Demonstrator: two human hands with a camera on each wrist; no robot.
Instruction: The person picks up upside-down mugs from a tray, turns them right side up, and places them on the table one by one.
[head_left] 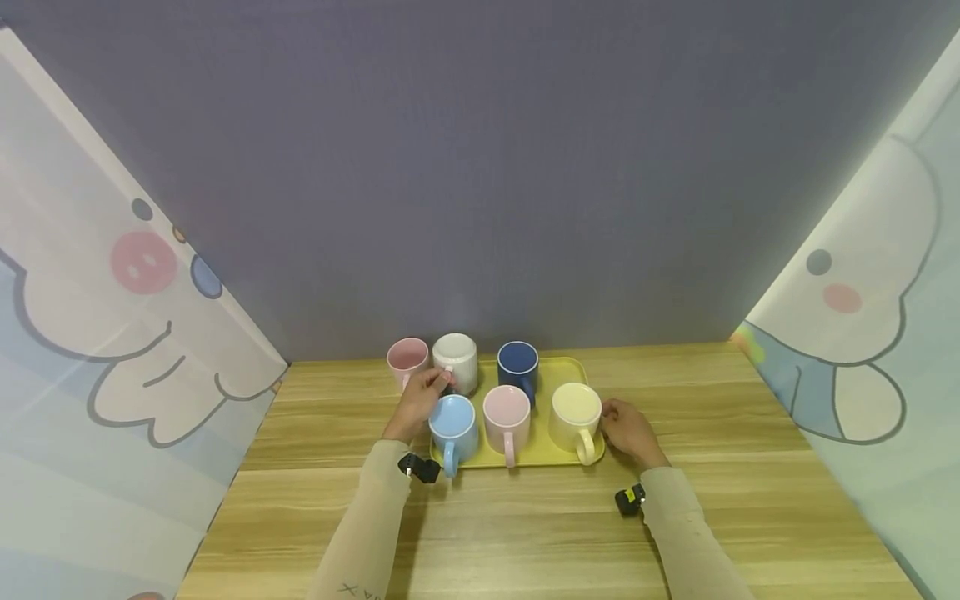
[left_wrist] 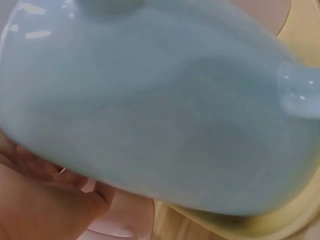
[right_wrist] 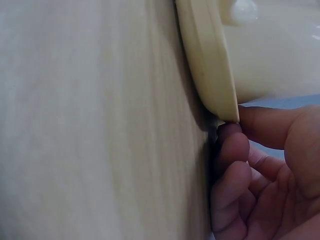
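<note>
right hand [head_left: 628,427]: thumb and fingers pinch the right rim of the yellow tray [head_left: 557,372], the thumb above it and the fingertips beneath, as the right wrist view shows. left hand [head_left: 417,405]: thumb and fingers are drawn together at the handle of the white mug [head_left: 462,368] and appear to pinch it; in the left wrist view the tips are hidden behind the light blue mug [head_left: 459,439]. the white mug stands at the far left corner of the tray. the light blue mug is at the near left corner, just beside the left hand, its handle turned to the near side. to its right stand a pale pink mug [head_left: 506,414] and, beside the right hand, a cream mug [head_left: 573,414]. a dark blue mug [head_left: 517,367] is farther back, behind the pale pink one. a rose-pink mug [head_left: 408,357] lies outside the tray, left of the white mug. all rest on a wood-grained table [head_left: 525,542], bounded by a grey far wall [head_left: 510,183] and cartoon-printed panels [head_left: 847,358] at left and right.
</note>
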